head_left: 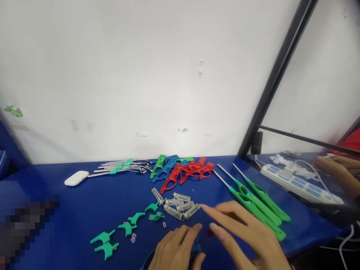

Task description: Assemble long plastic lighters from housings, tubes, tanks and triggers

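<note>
My left hand [177, 249] is curled at the bottom centre, closed on a blue plastic piece [196, 248] that is mostly hidden under the fingers. My right hand [244, 232] reaches left beside it with fingers stretched out, its fingertips just short of a pile of clear plastic tubes [177, 204]. A small red part [209, 232] lies between the two hands. Several green trigger pieces [129, 227] are scattered to the left of my left hand. Three assembled green long-nosed lighters [253, 198] lie just right of my right hand.
Red, blue and green lighter body shells [182, 170] are heaped near the wall, with metal rods with green collars [120, 167] and a white oval object [76, 178] to their left. Behind a black-framed divider [270, 90], another person's hand [337, 170] rests by a white power strip [298, 182].
</note>
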A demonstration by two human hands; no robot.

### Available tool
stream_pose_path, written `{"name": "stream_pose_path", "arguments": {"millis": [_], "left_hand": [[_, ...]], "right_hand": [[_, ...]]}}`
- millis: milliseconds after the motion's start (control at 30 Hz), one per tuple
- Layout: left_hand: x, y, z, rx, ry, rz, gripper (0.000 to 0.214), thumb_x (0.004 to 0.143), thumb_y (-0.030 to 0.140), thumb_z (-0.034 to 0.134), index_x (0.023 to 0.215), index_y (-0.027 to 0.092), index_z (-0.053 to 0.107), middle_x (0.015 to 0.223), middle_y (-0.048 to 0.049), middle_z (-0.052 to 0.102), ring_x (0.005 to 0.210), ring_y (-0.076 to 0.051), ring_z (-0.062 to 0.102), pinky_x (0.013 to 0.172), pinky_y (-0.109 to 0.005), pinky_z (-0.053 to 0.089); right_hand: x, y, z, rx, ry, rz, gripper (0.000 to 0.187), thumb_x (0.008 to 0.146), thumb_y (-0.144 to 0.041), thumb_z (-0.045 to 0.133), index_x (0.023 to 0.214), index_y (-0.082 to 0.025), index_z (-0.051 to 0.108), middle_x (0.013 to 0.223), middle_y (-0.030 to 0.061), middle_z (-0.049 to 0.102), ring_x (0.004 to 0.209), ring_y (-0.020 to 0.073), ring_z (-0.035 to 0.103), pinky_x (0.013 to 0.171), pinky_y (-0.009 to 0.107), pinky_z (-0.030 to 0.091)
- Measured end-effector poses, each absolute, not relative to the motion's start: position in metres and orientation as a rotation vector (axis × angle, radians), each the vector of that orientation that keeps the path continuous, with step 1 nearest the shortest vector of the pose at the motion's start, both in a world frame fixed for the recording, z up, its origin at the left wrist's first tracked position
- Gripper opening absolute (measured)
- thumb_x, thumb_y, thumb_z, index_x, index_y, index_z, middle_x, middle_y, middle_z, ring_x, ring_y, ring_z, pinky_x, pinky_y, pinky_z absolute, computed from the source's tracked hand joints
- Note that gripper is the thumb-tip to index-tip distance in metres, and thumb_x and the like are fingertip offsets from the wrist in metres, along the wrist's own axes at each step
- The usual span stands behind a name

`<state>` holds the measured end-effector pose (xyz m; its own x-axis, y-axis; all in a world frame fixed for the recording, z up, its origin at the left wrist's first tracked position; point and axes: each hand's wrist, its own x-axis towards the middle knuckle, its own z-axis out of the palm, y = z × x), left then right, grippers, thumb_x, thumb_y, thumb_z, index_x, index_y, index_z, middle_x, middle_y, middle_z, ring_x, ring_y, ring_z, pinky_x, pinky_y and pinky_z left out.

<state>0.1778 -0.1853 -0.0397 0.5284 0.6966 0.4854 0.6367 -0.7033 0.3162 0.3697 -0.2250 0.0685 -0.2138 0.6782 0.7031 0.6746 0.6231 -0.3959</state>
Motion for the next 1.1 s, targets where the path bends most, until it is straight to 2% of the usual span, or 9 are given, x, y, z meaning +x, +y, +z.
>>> {"name": "stream_pose_path", "arguments": {"millis": [100, 233, 300, 367, 433, 533, 633, 833, 1100], "left_hand": [[0.178, -0.19, -0.03, 2.653, 1.171, 0.909, 0.057, 0.082, 0.01, 0.072, 0.136, 0.028, 0.064, 0.119, -0.0031, 0.08, 0.096, -0.027, 0.082, 0.079, -0.037, 0.069], [0.179, -0.195, -0.02, 2.626, 1.204, 0.887, 0.053, 0.086, 0.01, 0.07, 0.136, 0.026, 0.063, 0.116, -0.0032, 0.08, 0.098, -0.026, 0.081, 0.082, -0.039, 0.069], [0.179, -0.197, -0.018, 2.621, 1.215, 0.881, 0.05, 0.087, 0.01, 0.07, 0.133, 0.025, 0.064, 0.113, -0.0027, 0.081, 0.097, -0.025, 0.081, 0.082, -0.038, 0.069], [0.18, -0.197, -0.018, 2.626, 1.225, 0.884, 0.048, 0.087, 0.012, 0.071, 0.132, 0.025, 0.064, 0.114, -0.0033, 0.081, 0.098, -0.026, 0.081, 0.082, -0.039, 0.069], [0.181, -0.198, -0.019, 2.633, 1.234, 0.888, 0.049, 0.088, 0.013, 0.071, 0.134, 0.026, 0.064, 0.116, -0.0034, 0.08, 0.099, -0.026, 0.081, 0.083, -0.04, 0.069], [0.182, -0.198, -0.022, 2.645, 1.244, 0.905, 0.046, 0.089, 0.014, 0.069, 0.133, 0.028, 0.065, 0.113, -0.0025, 0.081, 0.096, -0.025, 0.082, 0.081, -0.038, 0.069], [0.182, -0.197, -0.024, 2.662, 1.248, 0.924, 0.044, 0.089, 0.014, 0.068, 0.131, 0.028, 0.066, 0.11, -0.0017, 0.081, 0.093, -0.024, 0.082, 0.079, -0.035, 0.069], [0.179, -0.196, -0.026, 2.738, 1.25, 0.977, 0.042, 0.088, 0.016, 0.071, 0.129, 0.028, 0.067, 0.119, -0.0038, 0.079, 0.1, -0.026, 0.081, 0.078, -0.031, 0.068], [0.177, -0.19, -0.041, 2.861, 1.167, 0.999, 0.039, 0.09, 0.018, 0.07, 0.129, 0.021, 0.069, 0.114, -0.0057, 0.078, 0.094, -0.022, 0.08, 0.078, -0.027, 0.068]], "right_hand": [[0.364, -0.227, 0.07, -1.019, -1.926, 0.114, 0.036, 0.102, -0.016, 0.063, 0.133, -0.029, 0.075, 0.103, 0.0024, 0.082, 0.087, 0.0153, 0.081, 0.079, 0.017, 0.065], [0.361, -0.228, 0.064, -1.047, -1.789, 0.057, 0.014, 0.099, -0.018, 0.07, 0.105, -0.024, 0.082, 0.086, 0.0016, 0.076, 0.072, 0.014, 0.077, 0.066, 0.017, 0.064], [0.363, -0.228, 0.061, -1.091, -1.801, 0.058, 0.019, 0.099, -0.018, 0.07, 0.113, -0.024, 0.081, 0.098, 0.0042, 0.079, 0.084, 0.0163, 0.079, 0.074, 0.02, 0.066], [0.365, -0.229, 0.057, -1.074, -1.855, 0.131, 0.035, 0.102, -0.015, 0.063, 0.132, -0.027, 0.075, 0.117, 0.0051, 0.08, 0.102, 0.0182, 0.08, 0.088, 0.023, 0.066], [0.366, -0.228, 0.054, -1.021, -1.871, 0.222, 0.043, 0.103, -0.013, 0.06, 0.141, -0.031, 0.069, 0.119, 0.0029, 0.08, 0.105, 0.0172, 0.079, 0.092, 0.023, 0.065], [0.362, -0.226, 0.05, -1.003, -1.769, 0.24, 0.025, 0.1, -0.019, 0.07, 0.12, -0.031, 0.079, 0.091, -0.0002, 0.077, 0.079, 0.0143, 0.077, 0.074, 0.019, 0.064], [0.357, -0.225, 0.051, -1.027, -1.719, 0.191, 0.003, 0.094, -0.025, 0.081, 0.094, -0.028, 0.081, 0.078, -0.0021, 0.07, 0.066, 0.0127, 0.069, 0.064, 0.019, 0.06], [0.385, -0.228, 0.052, -1.171, -1.503, 0.081, 0.008, 0.089, -0.032, 0.084, 0.087, -0.027, 0.079, 0.083, -0.0006, 0.079, 0.072, 0.0171, 0.076, 0.069, 0.021, 0.062], [0.442, -0.225, -0.018, -1.434, -1.196, 0.137, 0.033, 0.083, -0.055, 0.083, 0.083, -0.022, 0.079, 0.093, 0.0076, 0.084, 0.088, 0.0291, 0.083, 0.079, 0.031, 0.069]]}}
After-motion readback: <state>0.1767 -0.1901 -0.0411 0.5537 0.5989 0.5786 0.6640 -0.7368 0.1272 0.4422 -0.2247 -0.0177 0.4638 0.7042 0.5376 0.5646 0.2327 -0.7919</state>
